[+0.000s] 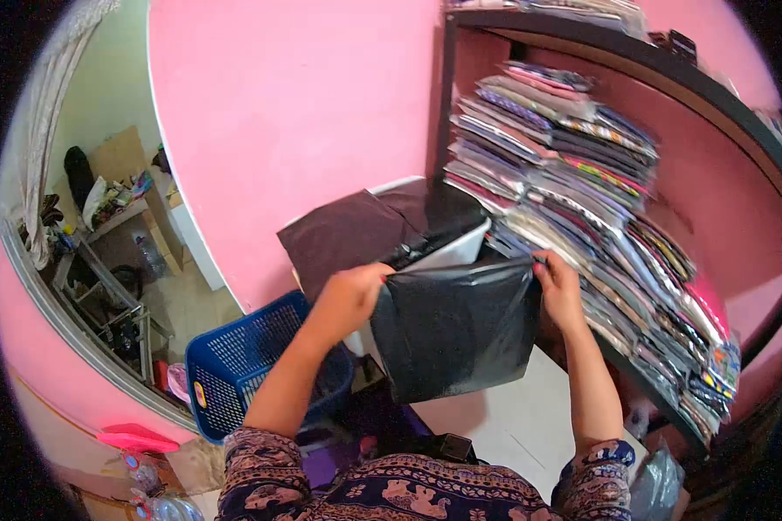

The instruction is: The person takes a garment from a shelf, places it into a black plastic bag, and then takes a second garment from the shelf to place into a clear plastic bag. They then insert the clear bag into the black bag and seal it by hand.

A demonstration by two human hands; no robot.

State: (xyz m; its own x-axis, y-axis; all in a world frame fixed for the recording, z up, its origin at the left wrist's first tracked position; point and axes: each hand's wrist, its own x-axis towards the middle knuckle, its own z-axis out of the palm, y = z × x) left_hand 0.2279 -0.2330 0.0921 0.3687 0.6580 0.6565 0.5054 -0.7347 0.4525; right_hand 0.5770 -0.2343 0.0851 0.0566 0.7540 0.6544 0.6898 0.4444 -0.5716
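- The left hand (356,291) is closed, with thumb and curled fingers nipping the upper corner of a black plastic bag (456,334).
- The right hand (562,286) pinches the opposite upper corner between thumb and fingers, its grip nearly closed and its forearm reaching up from below.
- Between the two hands, the black plastic bag hangs down with its lower edge loose. Holding it by both corners appears to keep the top edge drawn out and the front fairly flat; a few creases run from each grip.
- Just beyond the hands stands a white container (465,247), its pale rim showing past the bag. Whether the bag touches that rim cannot be told.
- Dark plastic sheeting (347,226) lies over the container, ahead of the left hand, and spreads past its side. It seems laid flat there because the container gives it a broad support within reach.
- Below and outward of the left hand sits a blue perforated basket (248,334), close beside the left forearm, probably so placed to be handy to that arm.
- Ahead and outward of the right hand, a dark-framed shelf rack (446,95) carries folded garments in see-through sleeves (604,165). They are piled in leaning stacks; lying flat likely saves room and leaves their edges visible.
- Beneath the bag and the right hand, pale floor (495,425) shows.
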